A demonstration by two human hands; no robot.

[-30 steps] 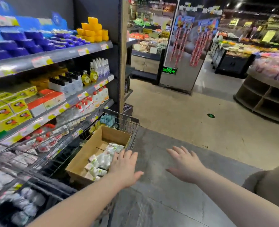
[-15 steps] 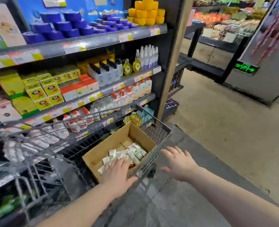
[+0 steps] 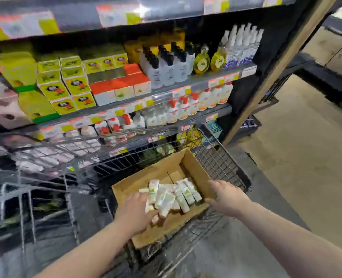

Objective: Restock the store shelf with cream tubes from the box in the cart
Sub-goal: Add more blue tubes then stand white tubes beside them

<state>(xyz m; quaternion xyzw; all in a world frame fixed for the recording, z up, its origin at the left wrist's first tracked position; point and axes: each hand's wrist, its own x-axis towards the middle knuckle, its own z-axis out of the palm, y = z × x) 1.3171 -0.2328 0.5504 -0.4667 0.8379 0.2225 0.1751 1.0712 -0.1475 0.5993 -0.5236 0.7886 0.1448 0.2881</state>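
The cream tubes (image 3: 172, 194) lie piled inside the cardboard box (image 3: 166, 169) in the cart (image 3: 220, 161), the left hand (image 3: 135, 211) among them at the box's near side, grip impossible to tell, the right hand (image 3: 227, 194) spread flat over the box's right wall, the shelf (image 3: 186, 91) behind the box.

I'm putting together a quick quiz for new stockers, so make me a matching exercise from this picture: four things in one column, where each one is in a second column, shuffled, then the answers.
Things
1. cream tubes
2. left hand
3. right hand
4. black-capped bottles

Places
A. on a shelf, beside the round yellow bottles
B. at the right rim of the cardboard box
C. piled loose on the box floor
D. reaching inside the box, touching the tubes

Pairs: 1-C, 2-D, 3-B, 4-A
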